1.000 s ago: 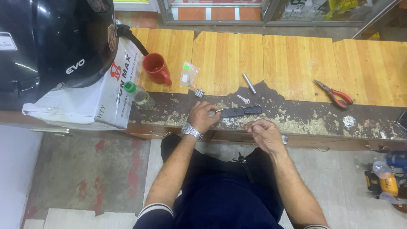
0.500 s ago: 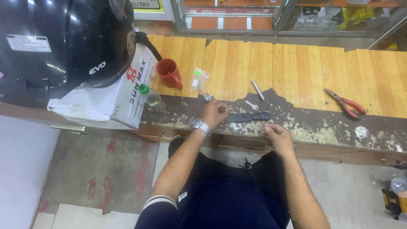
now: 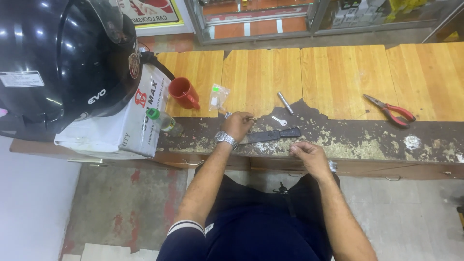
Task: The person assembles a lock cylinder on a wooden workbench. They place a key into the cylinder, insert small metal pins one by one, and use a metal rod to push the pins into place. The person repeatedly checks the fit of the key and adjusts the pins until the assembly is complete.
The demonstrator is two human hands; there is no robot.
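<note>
My left hand [image 3: 238,125], with a metal watch on its wrist, rests on the worn front strip of the wooden counter [image 3: 338,77] and pinches a small metal key or pin that sticks out to the right. My right hand [image 3: 306,153] lies at the counter's front edge with its fingers curled; whether it holds anything cannot be made out. Between the hands lies a flat dark file [image 3: 270,136]. A small silver key [image 3: 279,121] sits just beyond the file.
A black helmet [image 3: 63,58] sits on a white cardboard box [image 3: 130,125] at the left. Near it are a red mug [image 3: 184,93], a green-capped bottle [image 3: 162,121], a small plastic bag [image 3: 218,96] and a metal rod [image 3: 284,102]. Red-handled pliers [image 3: 394,111] lie at the right.
The view has shifted, so the counter sits more to the right and higher. My left hand stays by the file; my right hand has drawn back slightly toward the counter's edge.
</note>
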